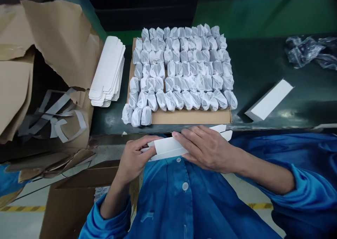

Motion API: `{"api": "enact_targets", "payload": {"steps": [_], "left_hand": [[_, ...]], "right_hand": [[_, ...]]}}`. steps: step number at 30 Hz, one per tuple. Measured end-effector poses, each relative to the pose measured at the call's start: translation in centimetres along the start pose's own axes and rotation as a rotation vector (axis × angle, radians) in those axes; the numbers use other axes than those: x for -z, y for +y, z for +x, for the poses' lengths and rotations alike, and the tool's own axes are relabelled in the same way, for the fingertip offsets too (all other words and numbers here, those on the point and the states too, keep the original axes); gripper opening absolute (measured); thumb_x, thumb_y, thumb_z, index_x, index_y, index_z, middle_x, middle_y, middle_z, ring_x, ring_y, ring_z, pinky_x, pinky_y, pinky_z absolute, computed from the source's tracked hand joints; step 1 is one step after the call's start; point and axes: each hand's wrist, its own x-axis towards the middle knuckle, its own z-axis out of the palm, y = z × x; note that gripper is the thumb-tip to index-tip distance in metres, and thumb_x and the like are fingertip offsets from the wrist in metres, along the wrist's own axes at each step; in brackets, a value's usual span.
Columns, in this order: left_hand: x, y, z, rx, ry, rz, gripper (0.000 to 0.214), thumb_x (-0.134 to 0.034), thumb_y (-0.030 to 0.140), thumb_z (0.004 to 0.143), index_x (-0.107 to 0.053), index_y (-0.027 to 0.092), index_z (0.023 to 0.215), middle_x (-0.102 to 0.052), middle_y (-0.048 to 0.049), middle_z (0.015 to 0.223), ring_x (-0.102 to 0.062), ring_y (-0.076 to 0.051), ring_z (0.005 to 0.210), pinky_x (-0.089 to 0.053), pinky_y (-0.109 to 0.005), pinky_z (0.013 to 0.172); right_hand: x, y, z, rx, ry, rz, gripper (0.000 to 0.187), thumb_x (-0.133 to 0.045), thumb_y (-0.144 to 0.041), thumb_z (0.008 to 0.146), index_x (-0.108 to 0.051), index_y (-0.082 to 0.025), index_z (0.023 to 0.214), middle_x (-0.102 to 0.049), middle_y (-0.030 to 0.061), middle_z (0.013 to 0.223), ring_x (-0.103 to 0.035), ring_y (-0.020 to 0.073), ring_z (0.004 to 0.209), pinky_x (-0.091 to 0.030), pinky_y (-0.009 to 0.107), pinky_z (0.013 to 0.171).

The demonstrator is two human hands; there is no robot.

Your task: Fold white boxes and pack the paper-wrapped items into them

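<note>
Between my hands, just off the table's front edge, is a white folding carton (pixel 170 147) with flaps at both ends. My left hand (pixel 137 156) grips its left end, fingers and thumb at the flaps. Across the carton's right part lies my right hand (pixel 207 147), its fingers wrapped over the top side. Ahead of me, rows of small white-wrapped pieces (pixel 184 70) stand on a brown cardboard sheet (pixel 192 116). A stack of flat white cartons (pixel 106 70) lies left of them. To the right rests one box-shaped white carton (pixel 270 100).
A large open brown box (pixel 60 42) with white paper strips (pixel 70 123) stands at left. Crumpled clear plastic (pixel 306 51) lies at the far right of the dark green table (pixel 258 70). Below my left arm is another open cardboard box (pixel 65 204).
</note>
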Motion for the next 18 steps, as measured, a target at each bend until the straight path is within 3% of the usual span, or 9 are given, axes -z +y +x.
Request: {"api": "enact_targets", "payload": {"steps": [4, 5, 7, 9, 12, 14, 16, 18], "left_hand": [[-0.1, 0.0, -0.6, -0.036, 0.110, 0.041, 0.017, -0.067, 0.014, 0.078, -0.079, 0.025, 0.083, -0.078, 0.0000, 0.081, -0.072, -0.016, 0.069, -0.056, -0.022, 0.057], [0.0, 0.2, -0.9, -0.057, 0.183, -0.007, 0.019, -0.068, 0.015, 0.079, -0.079, 0.027, 0.090, -0.078, 0.0008, 0.083, -0.071, -0.015, 0.066, -0.056, -0.022, 0.055], [-0.6, 0.7, -1.6, -0.177, 0.441, -0.148, 0.026, -0.067, 0.026, 0.086, -0.073, 0.031, 0.111, -0.077, 0.0013, 0.091, -0.072, -0.016, 0.069, -0.059, -0.026, 0.057], [-2.4, 1.4, -2.2, -0.323, 0.611, -0.256, 0.042, -0.062, 0.045, 0.091, -0.061, 0.031, 0.130, -0.075, -0.0034, 0.107, -0.074, -0.021, 0.086, -0.064, -0.035, 0.070], [-6.1, 2.4, -2.3, -0.363, 0.493, -0.260, 0.081, -0.061, 0.065, 0.084, -0.035, 0.027, 0.150, -0.060, -0.0163, 0.136, -0.067, -0.031, 0.114, -0.061, -0.045, 0.088], [-7.6, 2.6, -1.6, -0.313, 0.547, -0.252, 0.086, -0.064, 0.059, 0.085, -0.022, 0.027, 0.153, -0.062, -0.0169, 0.131, -0.071, -0.029, 0.105, -0.062, -0.044, 0.086], [-7.5, 2.3, -0.6, -0.238, 0.603, -0.190, 0.073, -0.067, 0.045, 0.088, -0.029, 0.025, 0.147, -0.069, -0.0086, 0.108, -0.074, -0.021, 0.083, -0.062, -0.037, 0.076], [-6.4, 1.9, 0.1, -0.198, 0.539, -0.064, 0.060, -0.070, 0.039, 0.086, -0.043, 0.022, 0.137, -0.069, -0.0036, 0.096, -0.071, -0.016, 0.072, -0.060, -0.030, 0.067]], "right_hand": [[0.1, -0.5, -0.6, -0.019, 0.046, -0.055, 0.035, -0.052, -0.014, 0.096, -0.057, -0.003, 0.128, -0.072, 0.0185, 0.107, -0.068, 0.0278, 0.099, -0.056, 0.041, 0.084], [0.1, -0.4, -0.8, -0.062, 0.069, -0.060, 0.035, -0.054, -0.016, 0.095, -0.057, -0.004, 0.128, -0.072, 0.0184, 0.108, -0.068, 0.0278, 0.100, -0.056, 0.041, 0.085], [0.0, -0.2, -0.9, -0.226, 0.138, -0.081, 0.042, -0.058, -0.023, 0.095, -0.054, -0.005, 0.132, -0.072, 0.0190, 0.108, -0.069, 0.0278, 0.097, -0.057, 0.039, 0.080], [-0.6, -0.5, -0.7, -0.413, 0.261, -0.112, 0.052, -0.063, -0.031, 0.092, -0.050, -0.006, 0.136, -0.072, 0.0193, 0.104, -0.069, 0.0278, 0.091, -0.057, 0.038, 0.073], [-1.8, -2.5, 0.3, -0.448, 0.395, -0.101, 0.051, -0.059, -0.026, 0.092, -0.048, -0.005, 0.138, -0.071, 0.0201, 0.102, -0.068, 0.0300, 0.092, -0.056, 0.040, 0.074], [-2.2, -3.9, 0.9, -0.369, 0.337, 0.036, 0.049, -0.052, -0.024, 0.096, -0.046, -0.004, 0.139, -0.070, 0.0217, 0.110, -0.066, 0.0313, 0.104, -0.056, 0.042, 0.081], [-1.8, -4.3, 1.3, -0.331, 0.182, 0.320, 0.054, -0.051, -0.036, 0.099, -0.043, -0.006, 0.143, -0.066, 0.0209, 0.122, -0.063, 0.0281, 0.115, -0.057, 0.039, 0.088], [-1.0, -3.6, 1.7, -0.403, 0.144, 0.610, 0.061, -0.056, -0.047, 0.096, -0.043, -0.011, 0.145, -0.065, 0.0167, 0.125, -0.064, 0.0221, 0.113, -0.057, 0.033, 0.087]]}}
